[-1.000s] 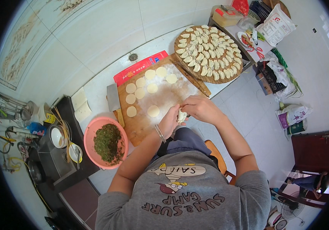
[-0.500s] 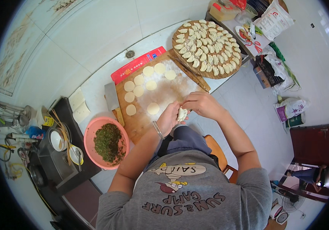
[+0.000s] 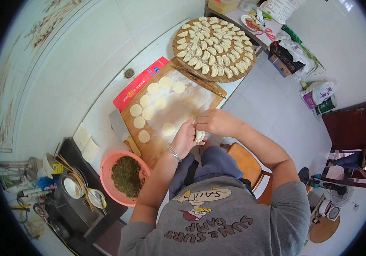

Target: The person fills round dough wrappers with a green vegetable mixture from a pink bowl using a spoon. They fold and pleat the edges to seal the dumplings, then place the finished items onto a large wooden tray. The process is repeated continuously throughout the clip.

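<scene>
Tiled wall (image 3: pixel 76 55) and white counter (image 3: pixel 102 99) form the background, with a floured wooden board (image 3: pixel 151 149) at the near edge of the counter. Left of the board, a pink bowl (image 3: pixel 105 173) contains chopped dark-green filling (image 3: pixel 126 176), heaped across its floor with part of the inner wall exposed. Beyond the board, a round wooden tray (image 3: pixel 237 77) bears many pleated dumplings (image 3: pixel 209 41), set in curving rows. At far left, a white bowl (image 3: pixel 73 187) and a smaller white dish (image 3: pixel 96 198) stand together, chopsticks (image 3: pixel 75 175) lying between them; their contents are too small to make out. On the board, ten round wrappers (image 3: pixel 168 129) lie flat, mostly toward its left side; a cleaver (image 3: pixel 119 124) rests at its left edge. One dumpling (image 3: pixel 200 136) is held above the board's near edge, between both hands. Left hand (image 3: pixel 186 137): fingers curled around and beneath the dumpling, cupping it. Right hand (image 3: pixel 215 121): fingers bent and drawn narrow, tips gathered on the dough's upper end; their pads are hidden.
</scene>
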`<state>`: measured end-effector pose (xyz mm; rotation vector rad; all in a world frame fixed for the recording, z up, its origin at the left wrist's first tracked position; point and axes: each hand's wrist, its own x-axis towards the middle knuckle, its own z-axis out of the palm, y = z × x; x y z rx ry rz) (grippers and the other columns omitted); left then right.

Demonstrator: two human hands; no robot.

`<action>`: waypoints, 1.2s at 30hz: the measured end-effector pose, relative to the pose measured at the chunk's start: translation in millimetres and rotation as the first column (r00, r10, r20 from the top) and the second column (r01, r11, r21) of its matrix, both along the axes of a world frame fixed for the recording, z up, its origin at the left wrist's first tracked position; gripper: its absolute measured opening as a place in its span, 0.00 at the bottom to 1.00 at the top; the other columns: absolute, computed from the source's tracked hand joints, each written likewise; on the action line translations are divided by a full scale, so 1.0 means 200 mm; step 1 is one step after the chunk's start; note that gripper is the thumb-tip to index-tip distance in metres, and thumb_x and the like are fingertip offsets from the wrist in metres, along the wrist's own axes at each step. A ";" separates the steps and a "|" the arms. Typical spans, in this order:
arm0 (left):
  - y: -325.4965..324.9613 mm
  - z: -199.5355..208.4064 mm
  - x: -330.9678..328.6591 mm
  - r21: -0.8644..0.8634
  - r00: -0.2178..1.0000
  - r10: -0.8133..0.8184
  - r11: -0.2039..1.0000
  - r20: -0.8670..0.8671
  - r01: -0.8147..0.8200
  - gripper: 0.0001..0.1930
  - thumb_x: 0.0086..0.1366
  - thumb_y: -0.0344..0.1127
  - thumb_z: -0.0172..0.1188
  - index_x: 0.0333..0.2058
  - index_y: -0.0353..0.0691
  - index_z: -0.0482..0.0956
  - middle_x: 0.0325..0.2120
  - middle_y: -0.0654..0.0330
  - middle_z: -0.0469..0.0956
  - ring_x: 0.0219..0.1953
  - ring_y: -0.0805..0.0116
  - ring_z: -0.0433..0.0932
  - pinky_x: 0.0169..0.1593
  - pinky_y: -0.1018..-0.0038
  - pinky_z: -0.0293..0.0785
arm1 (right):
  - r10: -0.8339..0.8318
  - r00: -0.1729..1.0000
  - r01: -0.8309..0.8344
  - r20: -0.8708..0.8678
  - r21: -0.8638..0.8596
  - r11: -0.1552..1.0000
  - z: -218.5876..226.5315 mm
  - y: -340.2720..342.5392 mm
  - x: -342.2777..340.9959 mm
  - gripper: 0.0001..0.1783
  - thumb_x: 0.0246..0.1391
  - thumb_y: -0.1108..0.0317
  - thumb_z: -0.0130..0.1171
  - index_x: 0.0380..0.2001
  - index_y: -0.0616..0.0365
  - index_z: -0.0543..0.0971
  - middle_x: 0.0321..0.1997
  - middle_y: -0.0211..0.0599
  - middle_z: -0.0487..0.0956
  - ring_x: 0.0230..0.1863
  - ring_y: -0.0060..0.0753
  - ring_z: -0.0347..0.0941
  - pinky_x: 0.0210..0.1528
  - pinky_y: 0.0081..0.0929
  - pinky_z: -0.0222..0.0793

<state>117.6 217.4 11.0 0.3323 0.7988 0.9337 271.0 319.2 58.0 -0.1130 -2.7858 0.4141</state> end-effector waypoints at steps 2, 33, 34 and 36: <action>0.06 -0.01 0.02 -0.022 1.000 0.003 1.000 -0.007 -0.003 0.31 0.67 0.58 0.33 0.48 0.34 0.68 0.39 0.53 0.75 0.40 0.63 0.75 0.43 0.71 0.71 | 0.004 1.000 -0.004 -0.007 -0.014 1.000 -0.04 0.06 0.02 0.09 0.39 0.68 0.54 0.28 0.55 0.77 0.26 0.31 0.73 0.31 0.34 0.72 0.34 0.30 0.71; 1.48 -0.19 0.52 -0.148 0.933 0.302 0.932 -0.194 -0.332 0.28 0.68 0.53 0.41 0.56 0.37 0.62 0.49 0.53 0.69 0.46 0.61 0.73 0.52 0.64 0.70 | -0.506 0.770 0.375 0.388 -0.917 -0.133 -0.56 1.41 0.47 0.16 0.47 0.68 0.63 0.39 0.66 0.77 0.28 0.35 0.77 0.27 0.21 0.71 0.29 0.22 0.67; 1.50 -0.20 0.50 -0.149 0.927 0.319 0.925 -0.198 -0.350 0.28 0.68 0.53 0.41 0.56 0.36 0.62 0.48 0.53 0.69 0.46 0.61 0.73 0.51 0.64 0.70 | -0.527 0.771 0.383 0.357 -0.922 -0.064 -0.60 1.44 0.46 0.16 0.47 0.67 0.63 0.39 0.65 0.77 0.28 0.35 0.77 0.26 0.22 0.70 0.29 0.22 0.67; 1.54 -0.23 0.46 -0.144 0.912 0.355 0.911 -0.207 -0.387 0.28 0.68 0.53 0.42 0.56 0.36 0.62 0.48 0.52 0.70 0.46 0.60 0.73 0.51 0.63 0.70 | -0.576 0.760 0.438 0.300 -0.892 0.113 -0.63 1.53 0.44 0.16 0.46 0.67 0.64 0.38 0.64 0.78 0.27 0.36 0.76 0.25 0.24 0.70 0.29 0.23 0.66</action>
